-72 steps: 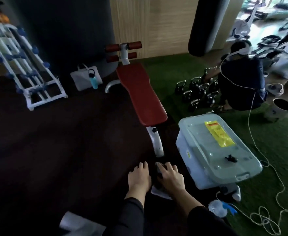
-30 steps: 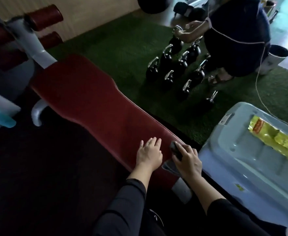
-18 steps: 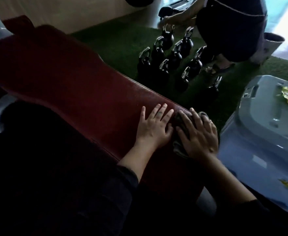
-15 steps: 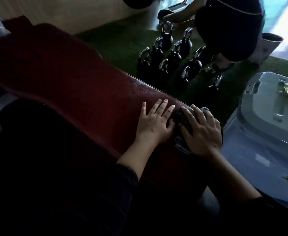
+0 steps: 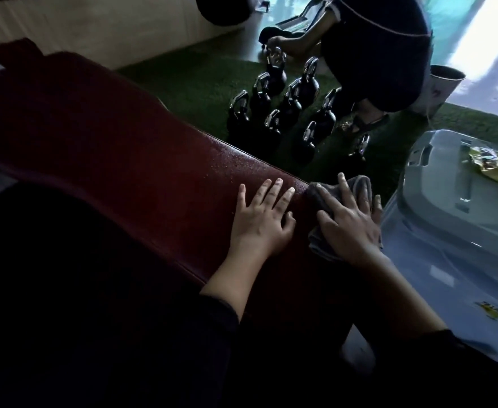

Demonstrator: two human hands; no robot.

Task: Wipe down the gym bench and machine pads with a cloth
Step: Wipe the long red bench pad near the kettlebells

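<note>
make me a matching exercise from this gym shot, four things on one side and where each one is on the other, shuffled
Things
1. grey wiping cloth
2. left hand
3. black kettlebells with shiny handles
4. yellow foil packet

Places
A. on the green turf beyond the bench
B. on the lid of the pale plastic storage box
C. under the right hand at the bench's edge
D. flat on the dark red padded bench

Pairs: 1-C, 2-D, 3-A, 4-B

A gym: padded bench (image 5: 109,148), kettlebells (image 5: 286,110), green turf (image 5: 194,75).
</note>
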